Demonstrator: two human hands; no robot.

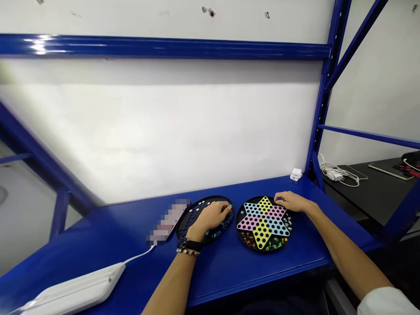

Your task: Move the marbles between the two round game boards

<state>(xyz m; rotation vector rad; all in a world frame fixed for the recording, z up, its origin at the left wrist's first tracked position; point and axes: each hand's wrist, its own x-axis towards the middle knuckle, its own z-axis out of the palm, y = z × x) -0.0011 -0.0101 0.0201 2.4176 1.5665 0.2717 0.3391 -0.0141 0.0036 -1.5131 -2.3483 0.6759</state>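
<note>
A black round tray (193,218) holds blue marbles (226,224) along its right side and a few white pieces at its top. My left hand (213,215) is over this tray, its fingers curled together at the marbles by the right rim. What they hold, if anything, is hidden. To its right lies a Chinese checkers board (262,222) with a pink, blue and yellow star. Red, green and clear marbles (288,222) sit in the compartments around the star. At the board's upper right rim, my right hand (290,201) has its fingers bent down, closed on something I cannot make out.
Left of the tray lies a blurred-out phone (169,223), its cable running to a white power strip (78,288). A white charger plug (295,174) stands at the back right of the blue table (229,280). A blue post (323,96) rises beside it.
</note>
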